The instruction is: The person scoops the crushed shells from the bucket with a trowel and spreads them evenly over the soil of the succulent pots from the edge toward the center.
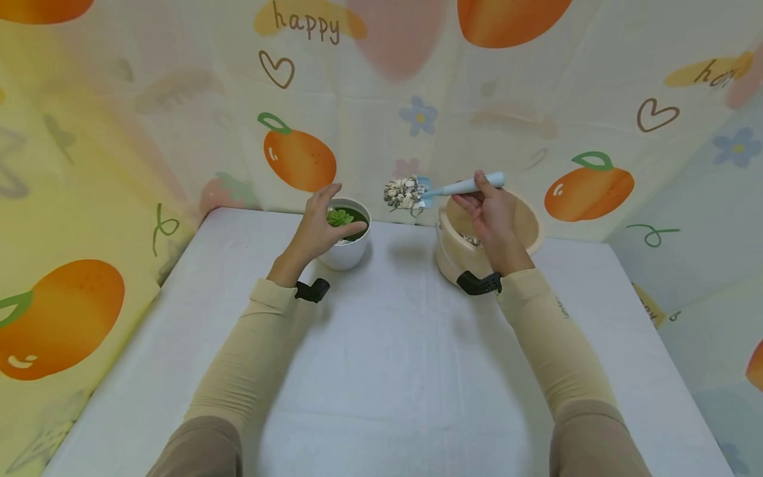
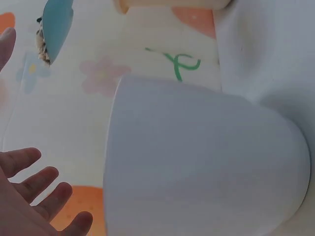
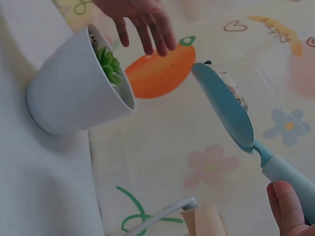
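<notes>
Blue trowel (image 3: 235, 118) sits pinched in right fingers (image 1: 468, 205), left fingers (image 2: 42, 182) spread.

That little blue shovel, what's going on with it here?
Someone's right hand holds the blue shovel, its blade heaped with pebbles and raised between a beige bucket and a white pot with a green succulent. More pebbles lie in the bucket. The left hand hovers by the pot's rim, gripping nothing.

Site: a booth-like corner, wider room type undetermined. Evidence: printed hangings (image 1: 381, 106) (oranges (image 1: 300, 160), hearts (image 1: 277, 70), the word "happy" (image 1: 306, 24)) on three sides; white-covered tabletop (image 1: 381, 371) set against the back one.
</notes>
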### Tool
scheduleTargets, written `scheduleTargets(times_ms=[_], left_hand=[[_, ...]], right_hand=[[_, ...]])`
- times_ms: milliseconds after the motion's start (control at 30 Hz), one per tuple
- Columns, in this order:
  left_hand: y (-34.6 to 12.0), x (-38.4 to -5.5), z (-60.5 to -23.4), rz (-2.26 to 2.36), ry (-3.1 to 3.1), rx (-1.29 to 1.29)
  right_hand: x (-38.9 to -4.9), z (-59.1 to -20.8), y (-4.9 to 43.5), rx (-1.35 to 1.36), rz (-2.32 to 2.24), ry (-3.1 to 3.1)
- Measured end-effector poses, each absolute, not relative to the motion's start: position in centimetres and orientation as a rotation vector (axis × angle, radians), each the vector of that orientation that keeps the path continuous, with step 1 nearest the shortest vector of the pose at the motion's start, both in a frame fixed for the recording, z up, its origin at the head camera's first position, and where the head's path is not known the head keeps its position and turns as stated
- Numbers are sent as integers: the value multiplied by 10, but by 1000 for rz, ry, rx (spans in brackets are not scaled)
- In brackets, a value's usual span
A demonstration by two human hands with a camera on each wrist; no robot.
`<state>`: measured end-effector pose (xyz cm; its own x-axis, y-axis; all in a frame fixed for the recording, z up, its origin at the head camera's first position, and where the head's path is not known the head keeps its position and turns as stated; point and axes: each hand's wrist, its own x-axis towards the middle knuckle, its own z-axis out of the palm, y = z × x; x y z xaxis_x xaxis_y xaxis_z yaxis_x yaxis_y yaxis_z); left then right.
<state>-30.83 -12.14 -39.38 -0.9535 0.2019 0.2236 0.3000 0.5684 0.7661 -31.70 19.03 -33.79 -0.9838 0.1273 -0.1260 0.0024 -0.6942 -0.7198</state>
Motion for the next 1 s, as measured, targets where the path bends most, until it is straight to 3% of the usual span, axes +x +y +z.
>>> scheduleTargets(times_ms=[1000], left_hand=[[-169, -311, -421, -1407, -2733, -298]], right_hand=[[-332, -363, 115, -225, 2706, -1414]])
